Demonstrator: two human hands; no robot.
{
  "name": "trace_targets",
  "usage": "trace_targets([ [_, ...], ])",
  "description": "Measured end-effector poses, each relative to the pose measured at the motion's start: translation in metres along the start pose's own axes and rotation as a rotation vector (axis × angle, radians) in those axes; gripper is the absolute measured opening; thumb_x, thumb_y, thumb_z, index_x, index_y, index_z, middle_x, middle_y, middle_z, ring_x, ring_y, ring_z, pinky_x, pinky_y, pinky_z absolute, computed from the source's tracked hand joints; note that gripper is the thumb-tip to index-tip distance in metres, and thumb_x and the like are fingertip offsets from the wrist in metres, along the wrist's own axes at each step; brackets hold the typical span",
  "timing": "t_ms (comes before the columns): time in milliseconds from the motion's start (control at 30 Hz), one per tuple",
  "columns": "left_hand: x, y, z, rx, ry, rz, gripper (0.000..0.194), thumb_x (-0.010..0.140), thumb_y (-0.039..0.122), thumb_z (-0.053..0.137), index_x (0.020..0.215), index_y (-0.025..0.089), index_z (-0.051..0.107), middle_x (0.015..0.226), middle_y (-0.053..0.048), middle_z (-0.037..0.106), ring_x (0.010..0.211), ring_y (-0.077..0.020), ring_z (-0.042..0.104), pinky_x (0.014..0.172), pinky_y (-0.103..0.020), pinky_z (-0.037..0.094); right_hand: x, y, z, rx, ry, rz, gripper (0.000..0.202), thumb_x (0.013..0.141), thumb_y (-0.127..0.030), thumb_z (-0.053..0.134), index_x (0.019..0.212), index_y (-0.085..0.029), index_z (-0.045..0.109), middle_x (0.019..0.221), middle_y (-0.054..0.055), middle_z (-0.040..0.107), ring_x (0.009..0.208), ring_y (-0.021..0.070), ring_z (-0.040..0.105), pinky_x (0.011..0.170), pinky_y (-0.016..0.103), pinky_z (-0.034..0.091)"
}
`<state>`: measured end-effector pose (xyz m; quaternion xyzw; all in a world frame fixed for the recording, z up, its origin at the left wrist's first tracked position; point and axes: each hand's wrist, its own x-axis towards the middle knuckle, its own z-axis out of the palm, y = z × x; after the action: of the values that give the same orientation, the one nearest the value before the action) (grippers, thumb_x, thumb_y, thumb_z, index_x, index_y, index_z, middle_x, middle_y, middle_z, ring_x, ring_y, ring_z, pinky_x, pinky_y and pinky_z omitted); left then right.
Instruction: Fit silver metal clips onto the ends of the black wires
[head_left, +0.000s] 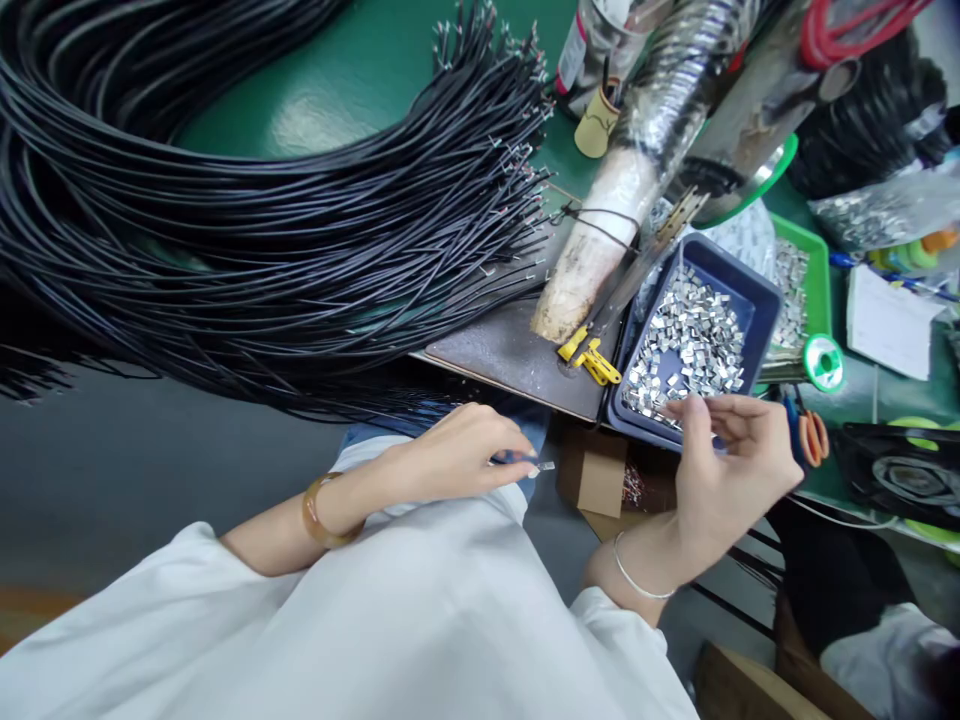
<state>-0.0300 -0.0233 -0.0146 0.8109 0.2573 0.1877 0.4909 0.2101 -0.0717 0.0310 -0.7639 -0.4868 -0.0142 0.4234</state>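
Note:
My left hand is closed in a pinch above my lap. Between its fingertips is a thin dark cable, and a small silver metal connector sticks out to the right. At the front edge of a blue tray is my right hand, thumb and forefinger pinched together. Whatever may be in that pinch is too small to make out. Many small silver metal pieces lie loose in the tray. A large bundle of black cables covers the left of the table, its stripped ends pointing right.
A foil-wrapped duct slants down beside the tray, with yellow clips below its mouth. Right of the tray are a green tray, a solder spool, orange-handled scissors and a fan. A cardboard box stands underneath.

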Motion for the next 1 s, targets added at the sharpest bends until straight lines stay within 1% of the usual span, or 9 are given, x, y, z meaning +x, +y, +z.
trace_targets([
  [67,-0.001,-0.002,-0.003,0.024,0.172,0.062,0.015,0.091,0.022,0.066,0.093,0.013,0.078,0.083,-0.005,0.078,0.069,-0.0122,0.068,0.068,-0.022,0.048,0.011,0.020,-0.003,-0.181,0.005,-0.042,0.023,0.086,-0.041,0.068,0.084,-0.019,0.063,0.075,0.000,0.065,0.065,0.0159,0.065,0.067,0.032,0.052],
  [200,0.008,-0.016,-0.023,0.360,0.760,0.090,0.017,0.091,0.024,0.067,0.098,0.013,0.077,0.091,-0.008,0.075,0.081,-0.0171,0.068,0.077,-0.028,0.051,0.031,0.041,0.003,-0.353,-0.103,-0.047,0.017,0.082,-0.036,0.065,0.078,-0.020,0.062,0.071,0.000,0.063,0.061,0.0151,0.057,0.069,0.033,0.046],
  [300,0.022,-0.036,-0.045,0.535,0.862,-0.021,0.019,0.091,0.024,0.065,0.104,0.016,0.077,0.093,-0.008,0.072,0.084,-0.0203,0.066,0.077,-0.032,0.050,0.041,0.041,0.012,-0.354,-0.208,-0.018,0.017,0.079,-0.037,0.063,0.074,-0.021,0.060,0.070,0.001,0.064,0.060,0.0150,0.055,0.068,0.033,0.045],
  [533,0.053,-0.074,-0.074,0.099,1.238,0.040,0.014,0.091,0.031,0.069,0.091,0.018,0.074,0.080,-0.002,0.066,0.067,-0.0122,0.059,0.067,-0.026,0.047,0.053,0.030,0.016,-0.279,-0.338,-0.002,0.011,0.073,-0.032,0.063,0.071,-0.022,0.062,0.072,0.001,0.067,0.058,0.0139,0.054,0.068,0.032,0.045],
  [667,0.051,-0.060,-0.077,-0.310,1.405,0.210,0.018,0.088,0.037,0.073,0.088,0.021,0.067,0.070,0.003,0.061,0.050,-0.0064,0.049,0.047,-0.020,0.039,0.056,0.029,0.016,-0.326,-0.381,-0.051,0.007,0.071,-0.027,0.063,0.068,-0.022,0.059,0.072,-0.001,0.063,0.060,0.0131,0.053,0.070,0.032,0.042],
  [767,0.033,-0.024,-0.076,-0.598,1.094,0.286,0.019,0.086,0.038,0.075,0.086,0.021,0.068,0.083,0.001,0.072,0.039,-0.0020,0.041,0.036,-0.019,0.031,0.054,0.031,0.020,-0.352,-0.355,-0.098,0.005,0.072,-0.024,0.061,0.069,-0.022,0.058,0.072,-0.002,0.062,0.062,0.0131,0.053,0.072,0.032,0.040],
  [900,0.004,0.015,-0.062,-0.630,-0.057,0.147,0.009,0.085,0.020,0.073,0.090,0.016,0.080,0.073,-0.005,0.076,0.049,-0.0093,0.060,0.047,-0.020,0.046,0.046,0.033,0.024,-0.325,-0.265,-0.154,0.008,0.079,-0.027,0.060,0.072,-0.022,0.058,0.074,-0.002,0.061,0.063,0.0133,0.052,0.071,0.032,0.042],
  [967,-0.001,0.018,-0.045,-0.704,-0.431,0.099,0.014,0.084,0.016,0.070,0.093,0.014,0.081,0.066,-0.005,0.074,0.054,-0.0127,0.065,0.052,-0.021,0.048,0.041,0.032,0.022,-0.275,-0.192,-0.169,0.010,0.081,-0.028,0.060,0.074,-0.021,0.058,0.074,-0.001,0.061,0.064,0.0133,0.053,0.068,0.031,0.043],
  [1000,-0.002,0.016,-0.036,-0.754,-0.525,0.061,0.014,0.084,0.018,0.071,0.093,0.014,0.081,0.060,-0.004,0.071,0.055,-0.0128,0.065,0.053,-0.021,0.049,0.038,0.030,0.020,-0.232,-0.144,-0.167,0.010,0.081,-0.027,0.062,0.074,-0.021,0.059,0.074,-0.001,0.061,0.066,0.0136,0.054,0.067,0.030,0.044],
])
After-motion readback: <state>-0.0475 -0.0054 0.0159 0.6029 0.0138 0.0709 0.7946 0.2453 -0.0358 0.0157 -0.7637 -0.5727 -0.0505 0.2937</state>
